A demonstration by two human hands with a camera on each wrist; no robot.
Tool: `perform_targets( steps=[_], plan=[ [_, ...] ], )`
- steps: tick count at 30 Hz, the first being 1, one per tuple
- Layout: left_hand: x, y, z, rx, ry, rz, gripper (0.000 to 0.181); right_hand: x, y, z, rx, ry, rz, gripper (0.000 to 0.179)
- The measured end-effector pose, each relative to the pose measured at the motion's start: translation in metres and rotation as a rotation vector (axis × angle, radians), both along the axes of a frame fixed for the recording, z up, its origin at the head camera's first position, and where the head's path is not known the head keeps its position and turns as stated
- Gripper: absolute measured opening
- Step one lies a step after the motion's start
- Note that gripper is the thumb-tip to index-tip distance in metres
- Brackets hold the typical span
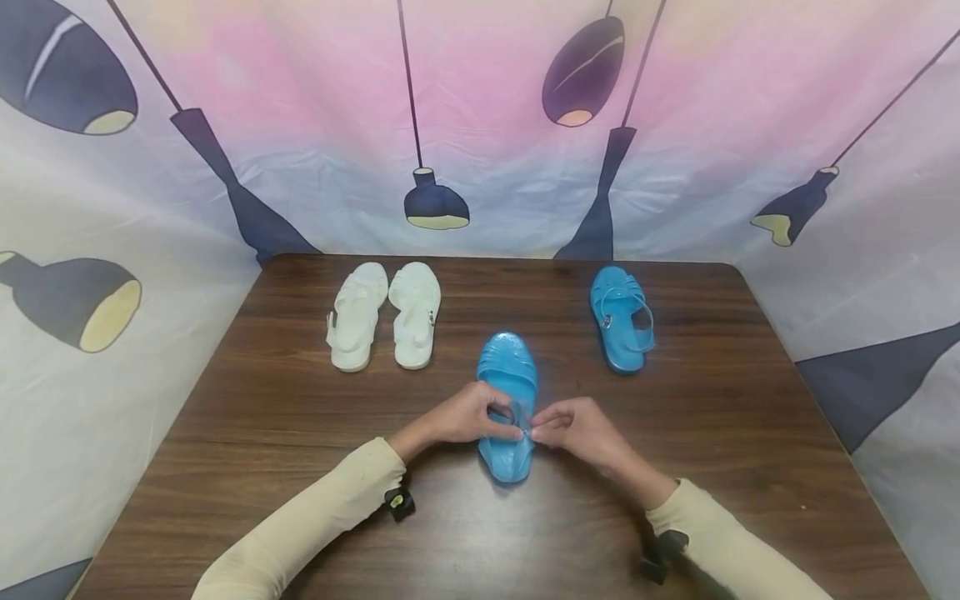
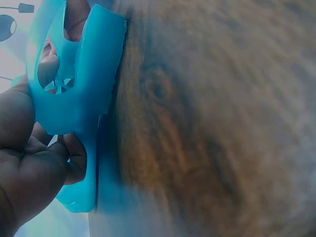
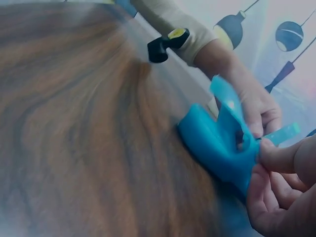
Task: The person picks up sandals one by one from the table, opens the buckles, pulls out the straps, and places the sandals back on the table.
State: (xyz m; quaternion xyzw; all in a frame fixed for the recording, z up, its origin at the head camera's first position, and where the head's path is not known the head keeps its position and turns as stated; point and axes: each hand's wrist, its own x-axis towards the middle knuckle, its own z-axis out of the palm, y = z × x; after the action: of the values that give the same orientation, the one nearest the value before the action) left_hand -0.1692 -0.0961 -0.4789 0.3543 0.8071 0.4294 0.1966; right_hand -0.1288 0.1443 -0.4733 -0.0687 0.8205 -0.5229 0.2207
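Note:
A blue jelly sandal (image 1: 507,360) lies on the table in front of me, toe pointing away. From its left side my left hand (image 1: 467,414) reaches over the opening and pinches the ankle strap between thumb and fingers. Opposite, my right hand (image 1: 583,431) pinches the strap where it meets the sandal's right side, fingertips close to the left thumb. In the right wrist view the free strap end (image 3: 285,134) sticks out past the right thumb. The buckle is mostly hidden by the fingers. The left wrist view shows the heel part (image 2: 101,54) close up.
Another blue sandal (image 1: 621,354) with a small metal buckle lies at the back right. At the back left, a pair of white sandals (image 1: 352,350) sits side by side. The wooden table (image 1: 300,433) meets a lamp-patterned cloth (image 1: 495,200) behind it.

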Motion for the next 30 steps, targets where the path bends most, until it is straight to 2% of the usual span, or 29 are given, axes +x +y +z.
perform_targets(
  steps=[8,13,17,24,28,30],
  plan=[
    [0.0005,0.0004,0.0013,0.009,-0.005,-0.004,0.025,0.0017,0.0045,-0.0073,0.072,0.144,0.059,0.019],
    [0.0012,0.0011,0.0007,0.018,-0.002,-0.01,0.026,0.0043,0.0016,-0.0055,0.114,0.257,0.053,0.01],
    [0.0017,0.0017,0.0012,0.021,-0.01,-0.009,0.027,0.006,-0.0003,-0.0037,0.133,0.314,0.043,0.005],
    [0.0009,0.002,0.001,0.029,-0.025,0.006,0.022,0.0055,-0.0017,-0.0036,0.136,0.324,0.032,0.007],
    [0.0019,0.0008,0.0008,0.034,-0.029,0.025,0.013,0.0057,-0.0019,-0.0042,0.132,0.306,0.035,0.008],
    [0.0027,0.0007,0.0007,0.034,-0.034,0.033,0.014,0.006,-0.0003,-0.0046,0.124,0.289,0.038,0.01]
  ],
)
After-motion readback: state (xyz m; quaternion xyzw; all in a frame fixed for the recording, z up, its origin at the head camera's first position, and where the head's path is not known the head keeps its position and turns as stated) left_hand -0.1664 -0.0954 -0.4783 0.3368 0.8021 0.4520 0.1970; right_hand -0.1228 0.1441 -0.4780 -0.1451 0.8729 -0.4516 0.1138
